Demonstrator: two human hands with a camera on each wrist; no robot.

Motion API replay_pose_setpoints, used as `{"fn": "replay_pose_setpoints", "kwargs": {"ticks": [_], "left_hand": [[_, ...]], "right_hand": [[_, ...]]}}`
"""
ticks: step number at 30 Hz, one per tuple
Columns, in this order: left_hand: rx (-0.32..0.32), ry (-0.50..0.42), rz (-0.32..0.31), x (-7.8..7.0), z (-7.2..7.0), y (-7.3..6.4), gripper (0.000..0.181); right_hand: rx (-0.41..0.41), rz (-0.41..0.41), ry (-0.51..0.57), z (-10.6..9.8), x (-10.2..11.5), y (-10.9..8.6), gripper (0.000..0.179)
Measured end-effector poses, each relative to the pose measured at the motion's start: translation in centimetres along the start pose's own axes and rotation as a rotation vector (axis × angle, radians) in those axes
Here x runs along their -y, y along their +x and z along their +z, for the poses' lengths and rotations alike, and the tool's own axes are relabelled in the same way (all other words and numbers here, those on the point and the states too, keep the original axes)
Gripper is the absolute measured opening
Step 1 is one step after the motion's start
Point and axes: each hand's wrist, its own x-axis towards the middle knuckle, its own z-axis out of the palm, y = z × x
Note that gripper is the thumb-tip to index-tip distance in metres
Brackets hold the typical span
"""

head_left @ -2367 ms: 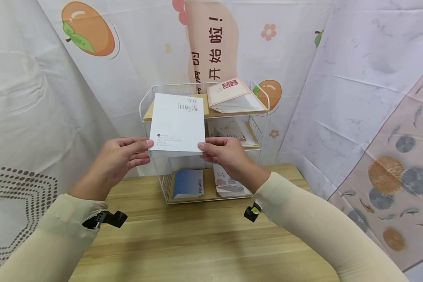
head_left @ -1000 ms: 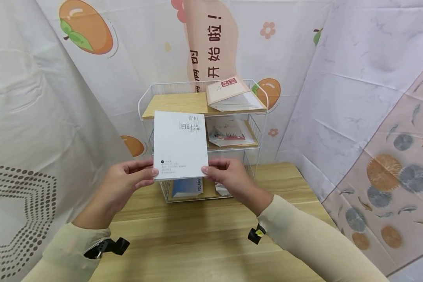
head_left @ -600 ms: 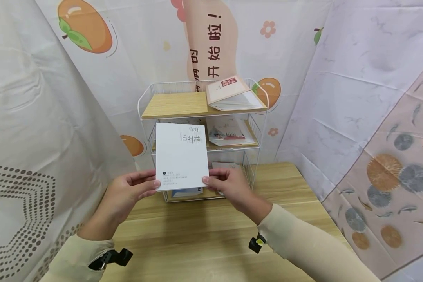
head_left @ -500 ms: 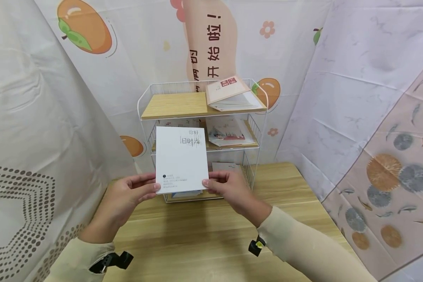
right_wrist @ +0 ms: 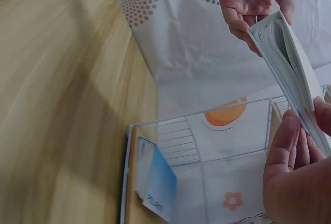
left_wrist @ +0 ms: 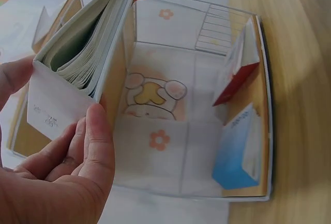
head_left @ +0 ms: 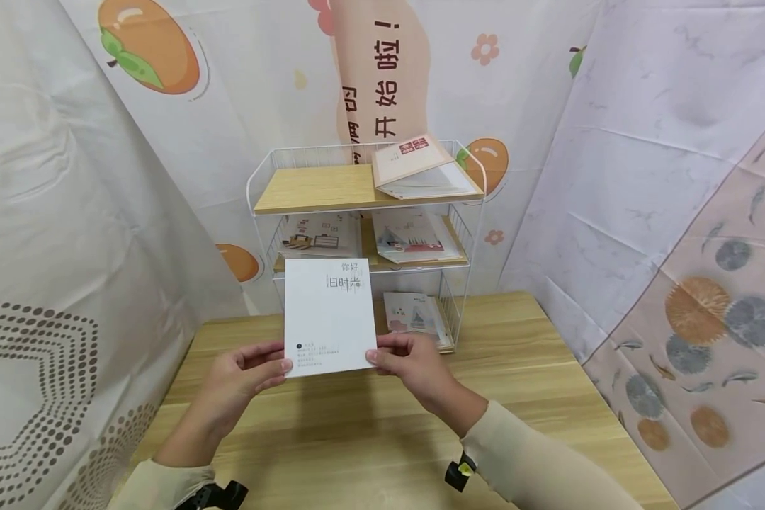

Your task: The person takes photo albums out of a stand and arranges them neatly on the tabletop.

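Note:
A white photo album [head_left: 328,315] with Chinese lettering on its cover is held up in front of the shelf rack. My left hand [head_left: 248,372] pinches its lower left corner, thumb on the cover. On the lower right corner, my right hand [head_left: 414,365] grips it the same way. Both wrist views show thick pages fanned slightly apart between the album's covers. Behind it in the head view, the lower left of the rack is hidden; the left wrist view shows a blue album [left_wrist: 235,154] standing there.
A white wire rack with wooden shelves [head_left: 319,190] stands at the back of the wooden table [head_left: 503,397]. A pink album [head_left: 411,166] lies partly open on top. The middle shelf bears two albums, and another album [head_left: 414,312] sits at the bottom right. Printed cloth hangs around.
Both hands have brought the white album down and toward me, from the top shelf's height to in front of the bottom shelf. The top left and the middle left album have come into view.

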Motion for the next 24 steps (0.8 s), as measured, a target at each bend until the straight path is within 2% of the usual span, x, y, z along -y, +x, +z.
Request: {"fn": "replay_pose_setpoints", "kwargs": {"ticks": [9,24], "left_hand": [[-0.043,-0.036,-0.087,3.7,0.2,-0.2,0.063],[-0.085,-0.074,-0.139,9.8,0.9,-0.7,0.058]], "right_hand": [[-0.004,0.038,0.034,0.4,-3.3,-0.9,0.039],[-0.02,0.089,0.027,0.8,-7.6,-2.3,0.037]]}}
